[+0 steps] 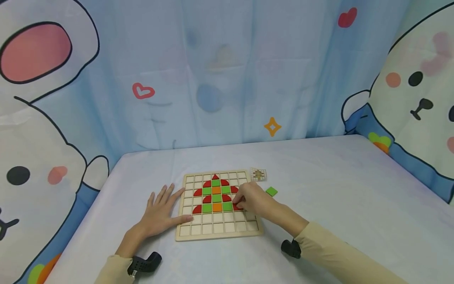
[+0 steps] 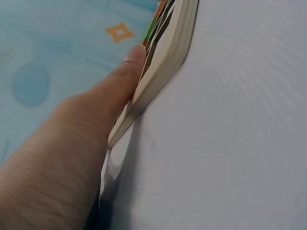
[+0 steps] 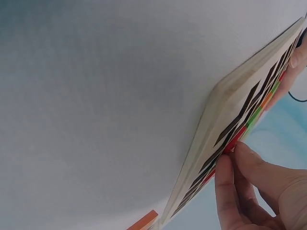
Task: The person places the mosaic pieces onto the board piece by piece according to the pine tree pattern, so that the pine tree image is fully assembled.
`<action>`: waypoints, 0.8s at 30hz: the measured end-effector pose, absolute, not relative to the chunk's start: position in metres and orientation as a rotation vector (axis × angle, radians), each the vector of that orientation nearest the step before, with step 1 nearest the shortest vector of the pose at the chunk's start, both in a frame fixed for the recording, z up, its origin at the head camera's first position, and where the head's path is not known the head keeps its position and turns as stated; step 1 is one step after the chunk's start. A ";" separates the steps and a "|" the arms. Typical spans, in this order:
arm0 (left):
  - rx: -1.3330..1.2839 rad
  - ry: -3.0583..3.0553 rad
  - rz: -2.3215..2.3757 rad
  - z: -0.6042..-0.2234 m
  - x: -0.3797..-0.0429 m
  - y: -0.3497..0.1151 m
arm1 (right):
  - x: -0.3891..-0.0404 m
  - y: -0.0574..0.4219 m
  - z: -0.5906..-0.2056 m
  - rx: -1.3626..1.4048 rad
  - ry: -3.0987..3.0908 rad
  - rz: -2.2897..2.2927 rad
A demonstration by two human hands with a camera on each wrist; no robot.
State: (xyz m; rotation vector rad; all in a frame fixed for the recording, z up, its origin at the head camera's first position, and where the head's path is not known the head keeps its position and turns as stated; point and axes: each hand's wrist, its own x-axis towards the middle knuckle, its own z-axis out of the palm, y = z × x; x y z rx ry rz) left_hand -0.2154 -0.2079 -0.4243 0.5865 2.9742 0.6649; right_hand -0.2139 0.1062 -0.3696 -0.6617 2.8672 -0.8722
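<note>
A wooden grid board [image 1: 220, 237] lies on the table, with red, green and orange tiles in a tree-like pattern. Red rounded tiles flank green squares [image 1: 207, 208] and orange squares [image 1: 217, 207]. My left hand [image 1: 159, 213] spreads its straight fingers at the board's left side; its thumb [image 2: 127, 62] rests on the rim. At the pattern's lower right, my right hand [image 1: 253, 199] pinches a red tile [image 3: 233, 142] between thumb and fingertips, down at the grid. The fingers partly hide that tile and nearby cells.
A small pattern card [image 1: 259, 174] lies off the board's far right corner. Beside it is a loose green tile [image 1: 271, 191]. An orange-edged piece [image 3: 144, 221] shows at the bottom of the right wrist view. A printed curtain [image 1: 220, 79] hangs behind the table.
</note>
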 end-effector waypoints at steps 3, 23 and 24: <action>0.584 2.975 0.661 -0.425 -0.216 -0.207 | -0.213 0.108 -0.371 -0.695 2.870 -0.870; 0.571 2.972 0.671 -0.429 -0.215 -0.209 | -0.224 0.189 -0.367 -0.990 2.675 -0.995; 0.574 2.976 0.671 -0.429 -0.215 -0.209 | -0.226 0.194 -0.367 -0.976 2.710 -0.986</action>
